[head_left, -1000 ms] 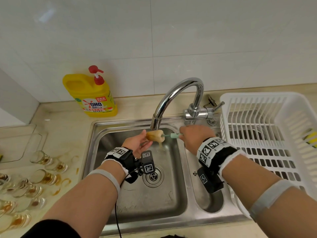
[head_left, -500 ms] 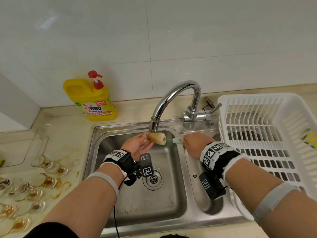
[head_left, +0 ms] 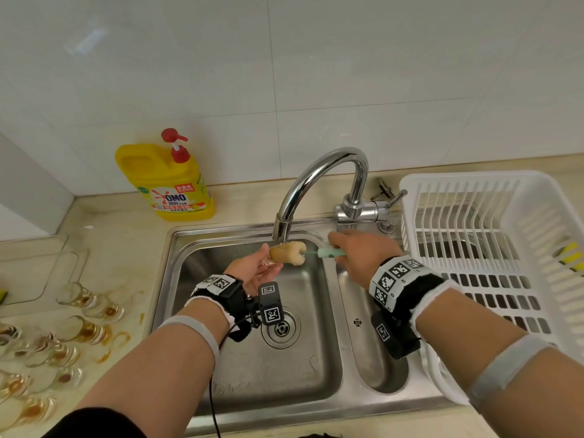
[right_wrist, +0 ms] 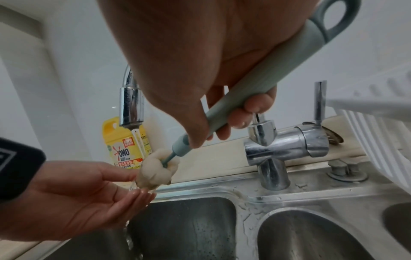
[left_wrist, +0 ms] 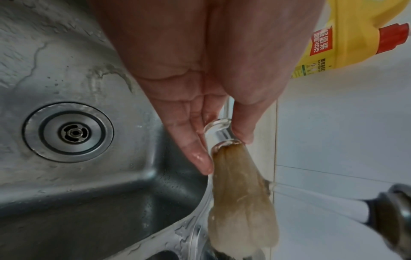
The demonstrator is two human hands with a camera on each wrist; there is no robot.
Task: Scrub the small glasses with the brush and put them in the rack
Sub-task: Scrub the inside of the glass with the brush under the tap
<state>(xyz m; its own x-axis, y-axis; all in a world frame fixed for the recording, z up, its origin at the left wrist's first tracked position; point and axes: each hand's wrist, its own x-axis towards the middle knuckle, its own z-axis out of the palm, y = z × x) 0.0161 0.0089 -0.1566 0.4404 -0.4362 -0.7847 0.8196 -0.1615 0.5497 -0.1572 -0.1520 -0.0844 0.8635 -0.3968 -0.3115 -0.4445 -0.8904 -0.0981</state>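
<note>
Head view: left hand point(head_left: 252, 270) pinches a small glass point(head_left: 271, 258) just under the faucet spout point(head_left: 281, 230), over the main sink basin point(head_left: 252, 358). Right hand point(head_left: 363, 254), right of the spout, is wrapped round the brush handle point(head_left: 330, 253); the sponge head point(head_left: 289, 253) is pushed into the glass mouth. Rack point(head_left: 474, 184) sits right of the faucet; dirty glasses point(head_left: 85, 333) lie on the worktop, well left of it.

Left wrist view: thumb point(left_wrist: 242, 126) and fingers point(left_wrist: 195, 151) pinch only the glass base; the palm is spread and apart from the glass. The wet, stained sponge fills the mouth, with water hitting it.

Risk: the pinch looks light and wet, so a hard brush push or twist could slip the glass into the basin.

Right wrist view: fingers curl tight on the handle near its front end; the sponge tip is in the glass, just below the spout.
</note>
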